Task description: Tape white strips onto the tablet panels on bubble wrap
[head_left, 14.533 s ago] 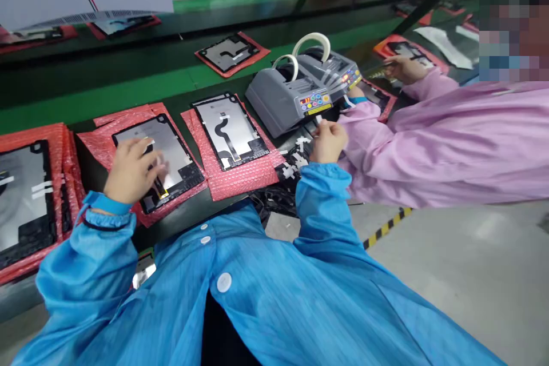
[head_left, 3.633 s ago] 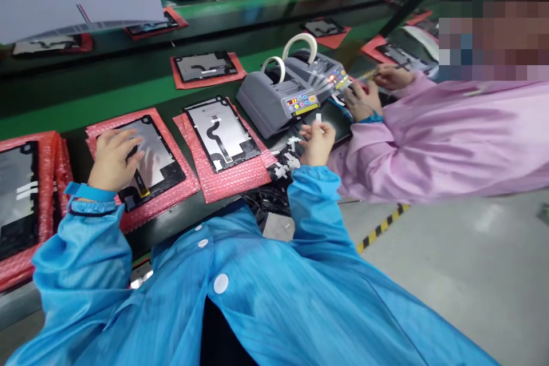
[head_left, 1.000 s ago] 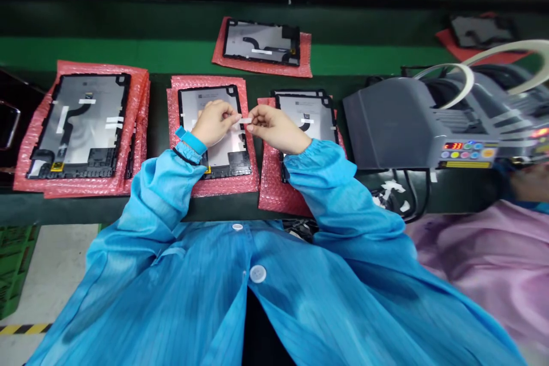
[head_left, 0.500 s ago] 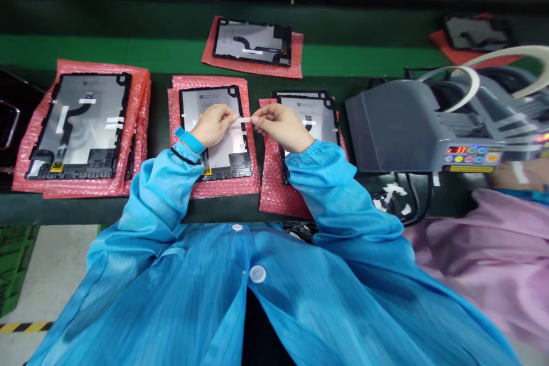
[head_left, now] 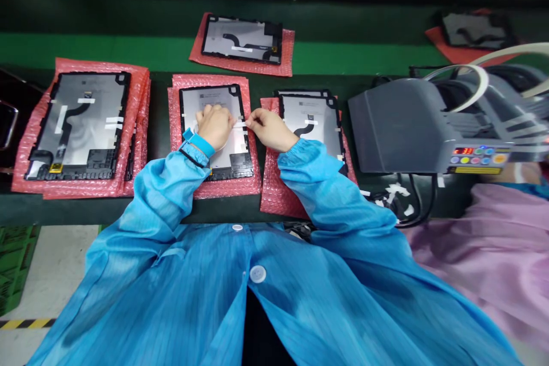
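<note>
A short white tape strip (head_left: 240,123) is stretched between my two hands, low over the middle tablet back panel (head_left: 214,103). My left hand (head_left: 214,126) pinches its left end and rests on the panel. My right hand (head_left: 268,128) pinches the right end at the panel's right edge. The panel lies on a red bubble-wrap sheet (head_left: 175,126). A second panel (head_left: 315,123) with a black flex cable lies just to the right, partly under my right sleeve.
A third panel on a stack of red bubble wrap (head_left: 81,120) lies at the left. A grey tape dispenser (head_left: 407,126) stands at the right, beside a co-worker's pink sleeve (head_left: 480,240). More panels (head_left: 242,40) ride the green conveyor belt (head_left: 128,51) behind.
Both hands have lowered the tape strip from just above the middle panel down onto its right side. The panel on the conveyor has drifted left.
</note>
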Demonstrator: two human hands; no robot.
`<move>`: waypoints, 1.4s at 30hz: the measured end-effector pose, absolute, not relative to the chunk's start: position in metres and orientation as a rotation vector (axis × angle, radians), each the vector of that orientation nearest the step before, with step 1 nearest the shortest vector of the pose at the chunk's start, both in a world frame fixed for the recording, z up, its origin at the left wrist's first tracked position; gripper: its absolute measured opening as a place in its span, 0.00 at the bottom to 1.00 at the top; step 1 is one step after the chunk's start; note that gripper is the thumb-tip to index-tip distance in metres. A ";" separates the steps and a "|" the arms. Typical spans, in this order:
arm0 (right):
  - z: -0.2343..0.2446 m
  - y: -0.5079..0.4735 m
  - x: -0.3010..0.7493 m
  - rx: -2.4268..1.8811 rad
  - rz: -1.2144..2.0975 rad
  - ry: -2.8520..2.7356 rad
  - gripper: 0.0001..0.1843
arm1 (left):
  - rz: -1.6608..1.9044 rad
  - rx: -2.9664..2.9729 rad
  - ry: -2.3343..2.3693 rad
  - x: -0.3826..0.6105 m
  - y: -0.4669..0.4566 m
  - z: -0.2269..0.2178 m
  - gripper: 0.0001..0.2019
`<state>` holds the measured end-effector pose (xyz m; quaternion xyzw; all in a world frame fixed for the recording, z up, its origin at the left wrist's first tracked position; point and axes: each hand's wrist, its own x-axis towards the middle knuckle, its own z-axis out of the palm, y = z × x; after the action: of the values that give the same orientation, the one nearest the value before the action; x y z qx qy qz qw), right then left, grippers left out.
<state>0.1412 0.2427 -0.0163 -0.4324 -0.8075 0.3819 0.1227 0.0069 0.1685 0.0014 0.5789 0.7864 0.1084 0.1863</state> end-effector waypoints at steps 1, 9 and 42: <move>-0.015 0.242 0.140 -1.284 1.096 -2.370 0.07 | 0.293 1.635 2.222 0.008 0.168 0.002 0.13; -0.016 0.240 0.139 -1.329 1.036 -2.453 0.06 | 0.191 1.678 2.223 0.008 0.166 0.003 0.13; -0.013 0.228 0.119 -1.590 0.844 -2.185 0.10 | 0.212 1.258 2.670 -0.044 0.075 0.006 0.15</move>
<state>0.1194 0.2278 -0.0132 -0.5549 -0.7625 0.2945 0.1549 -0.0437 0.0748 0.0056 0.4234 0.8985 0.0712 0.0912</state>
